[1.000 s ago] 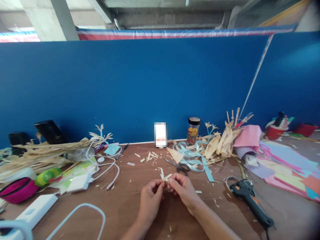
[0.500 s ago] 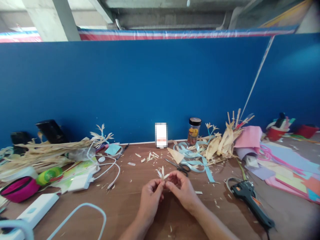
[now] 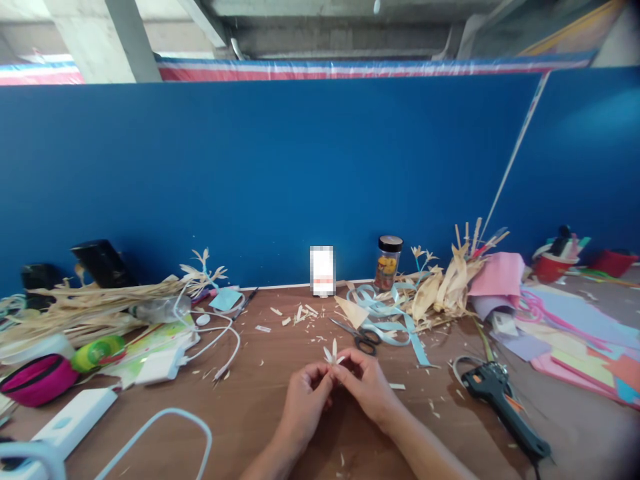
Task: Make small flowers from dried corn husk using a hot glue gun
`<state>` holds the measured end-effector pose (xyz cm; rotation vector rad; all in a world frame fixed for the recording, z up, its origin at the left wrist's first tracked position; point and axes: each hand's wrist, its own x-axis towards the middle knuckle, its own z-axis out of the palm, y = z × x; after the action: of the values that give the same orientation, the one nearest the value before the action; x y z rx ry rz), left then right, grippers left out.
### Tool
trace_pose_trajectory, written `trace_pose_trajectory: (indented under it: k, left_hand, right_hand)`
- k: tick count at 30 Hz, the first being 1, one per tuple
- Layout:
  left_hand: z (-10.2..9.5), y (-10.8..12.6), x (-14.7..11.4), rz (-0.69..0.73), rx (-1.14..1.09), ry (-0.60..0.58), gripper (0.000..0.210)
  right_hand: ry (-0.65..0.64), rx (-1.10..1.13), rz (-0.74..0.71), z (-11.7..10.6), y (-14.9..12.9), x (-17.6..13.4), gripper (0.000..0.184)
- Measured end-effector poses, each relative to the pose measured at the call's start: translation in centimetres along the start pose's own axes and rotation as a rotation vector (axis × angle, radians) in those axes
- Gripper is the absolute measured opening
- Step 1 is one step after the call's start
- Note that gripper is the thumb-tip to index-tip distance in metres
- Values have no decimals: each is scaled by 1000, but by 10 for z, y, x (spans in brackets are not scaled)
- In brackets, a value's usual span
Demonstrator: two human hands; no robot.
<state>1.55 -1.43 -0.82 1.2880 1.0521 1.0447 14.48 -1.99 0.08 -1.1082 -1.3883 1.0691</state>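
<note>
A small pale flower of pointed husk petals point(image 3: 333, 353) stands up between my fingertips, low over the middle of the table. My left hand point(image 3: 307, 397) pinches its base from the left. Thumb and fingers of my right hand point(image 3: 364, 383) close on it from the other side, the two hands touching. The base of the flower is hidden by the fingers. Just beyond the right hand lie black-handled scissors point(image 3: 366, 340), and a triangular husk piece point(image 3: 350, 312) rests by their blades. Husk scraps point(image 3: 303, 313) are scattered farther back.
A black glue gun point(image 3: 503, 400) lies at the right, near coloured paper sheets point(image 3: 575, 340). Light-blue ribbon point(image 3: 385, 313), a lidded jar point(image 3: 389, 263) and dried husks point(image 3: 443, 290) stand behind. At left are a white power strip point(image 3: 75, 427), white cables point(image 3: 237, 340) and more husks point(image 3: 100, 297).
The flower has shifted slightly right and toward me, and its petals have turned. My left hand has moved a little right; both hands keep their pinch.
</note>
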Motion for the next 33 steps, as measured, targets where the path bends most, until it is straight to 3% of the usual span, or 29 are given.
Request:
trace_pose_trajectory:
  k: [19, 33]
  left_hand:
    - [2, 0, -1, 12, -20, 97, 29]
    - [0, -2, -1, 18, -23, 103, 25]
  right_hand:
    - [-3, 58, 3, 1, 2, 0, 22]
    - [-18, 51, 11, 1, 2, 1, 18]
